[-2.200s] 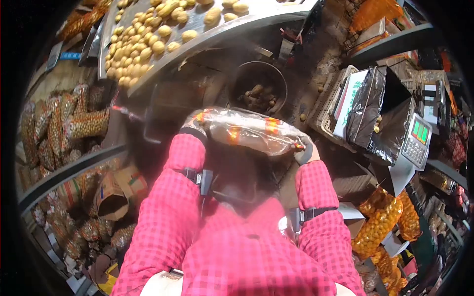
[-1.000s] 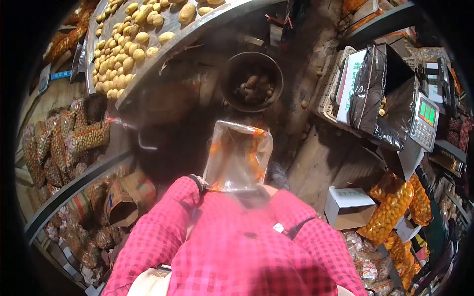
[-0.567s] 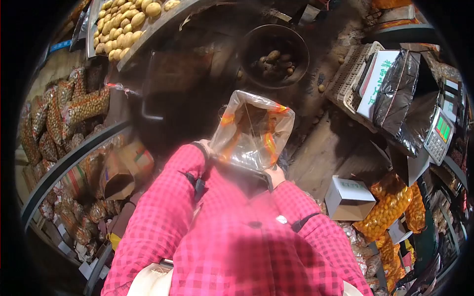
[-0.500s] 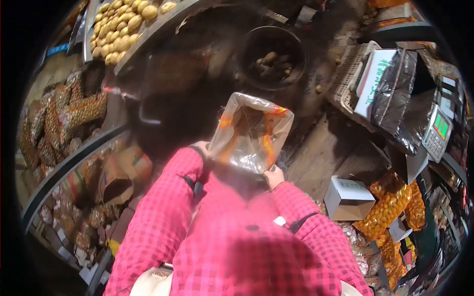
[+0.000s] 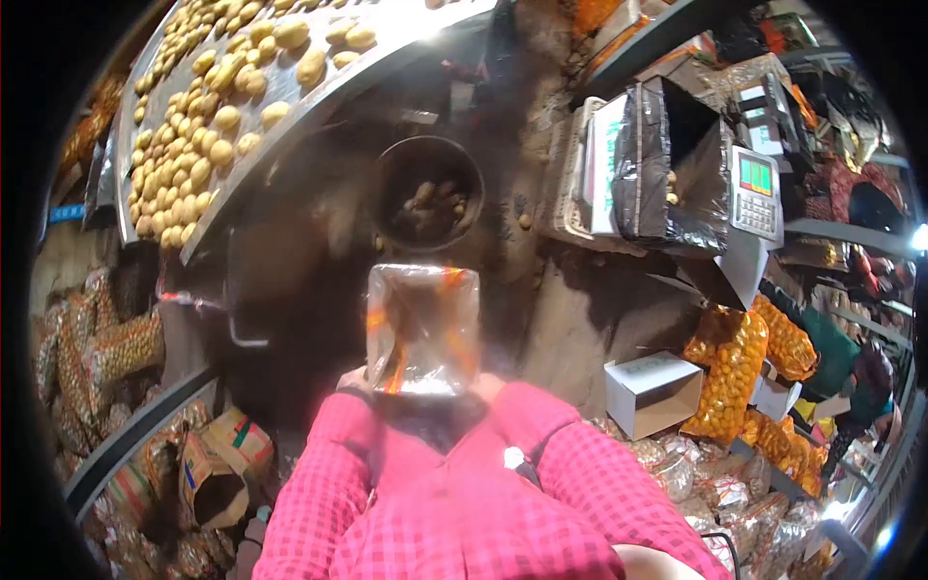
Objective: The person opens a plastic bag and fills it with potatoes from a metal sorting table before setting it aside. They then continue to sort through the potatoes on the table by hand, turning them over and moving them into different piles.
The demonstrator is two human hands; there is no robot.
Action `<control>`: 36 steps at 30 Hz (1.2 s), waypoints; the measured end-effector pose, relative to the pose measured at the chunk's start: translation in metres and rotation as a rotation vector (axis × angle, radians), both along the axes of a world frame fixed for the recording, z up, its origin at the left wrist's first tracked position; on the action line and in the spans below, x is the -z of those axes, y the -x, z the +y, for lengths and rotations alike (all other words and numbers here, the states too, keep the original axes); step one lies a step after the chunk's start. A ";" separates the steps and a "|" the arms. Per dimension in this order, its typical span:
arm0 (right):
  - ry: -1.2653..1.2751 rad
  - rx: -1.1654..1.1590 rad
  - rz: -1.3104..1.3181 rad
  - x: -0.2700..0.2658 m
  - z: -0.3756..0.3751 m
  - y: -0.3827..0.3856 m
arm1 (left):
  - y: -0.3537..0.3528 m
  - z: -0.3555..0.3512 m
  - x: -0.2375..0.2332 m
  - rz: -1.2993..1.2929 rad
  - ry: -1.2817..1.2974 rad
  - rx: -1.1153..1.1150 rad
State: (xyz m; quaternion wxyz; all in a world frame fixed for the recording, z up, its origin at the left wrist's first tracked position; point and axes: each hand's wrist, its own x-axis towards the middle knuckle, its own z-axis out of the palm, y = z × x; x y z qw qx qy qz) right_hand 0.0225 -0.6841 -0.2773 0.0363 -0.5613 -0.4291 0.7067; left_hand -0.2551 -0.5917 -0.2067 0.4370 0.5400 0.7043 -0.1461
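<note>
The clear bag [image 5: 422, 329] stands above left hand [image 5: 354, 379] and right hand [image 5: 488, 387], pinching its lower corners.

- A long grey metal sorting tray [image 5: 387, 43], up on the left, carries loose yellow potatoes [image 5: 193, 145].
- The brown dirt floor [image 5: 580, 319] bears a round black bucket [image 5: 382, 188], a white cardboard box [image 5: 657, 391] and orange mesh sacks [image 5: 730, 372].

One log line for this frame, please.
left hand, right hand: hold clear bag by lower edge | bag: upright, looks empty | ahead: bucket of tubers | scale to right
</note>
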 end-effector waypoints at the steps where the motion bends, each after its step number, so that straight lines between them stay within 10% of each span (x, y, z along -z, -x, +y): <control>1: 0.020 0.030 -0.009 -0.005 0.006 0.000 | 0.003 0.000 0.010 0.038 0.037 0.044; 2: -0.276 -0.189 -0.042 -0.012 0.013 0.001 | -0.002 0.005 -0.007 0.017 0.058 0.051; 9: -0.157 -0.993 -0.323 -0.067 0.084 -0.005 | -0.016 0.001 -0.019 0.029 0.184 -0.505; 12: -0.328 -1.113 -0.191 -0.058 0.094 -0.010 | -0.029 0.006 -0.037 0.182 0.168 -0.323; 16: -0.234 -0.958 -0.179 -0.043 0.099 -0.008 | 0.024 -0.068 0.038 0.055 0.200 -0.704; 18: 0.183 -0.466 -0.130 -0.018 0.089 -0.003 | 0.015 -0.082 0.008 0.306 -0.297 0.339; 19: -0.109 -0.730 -0.090 -0.012 0.086 -0.003 | 0.037 -0.109 0.041 0.048 -0.041 -0.550; 22: -0.404 -1.004 -0.033 0.006 0.081 0.003 | 0.012 -0.123 0.032 0.072 0.106 -0.973; 24: -0.282 -1.066 0.052 0.012 0.090 -0.004 | -0.016 -0.100 0.005 0.319 -0.100 0.123; 33: -0.405 -0.850 -0.298 -0.045 0.255 -0.164 | -0.093 0.010 -0.071 0.578 0.452 0.005; 34: -0.418 -0.833 -0.371 -0.060 0.275 -0.178 | -0.095 0.012 -0.060 0.697 0.433 -0.134; 36: -0.476 -0.798 -0.450 -0.079 0.302 -0.207 | -0.064 -0.019 0.018 0.179 -0.199 -1.379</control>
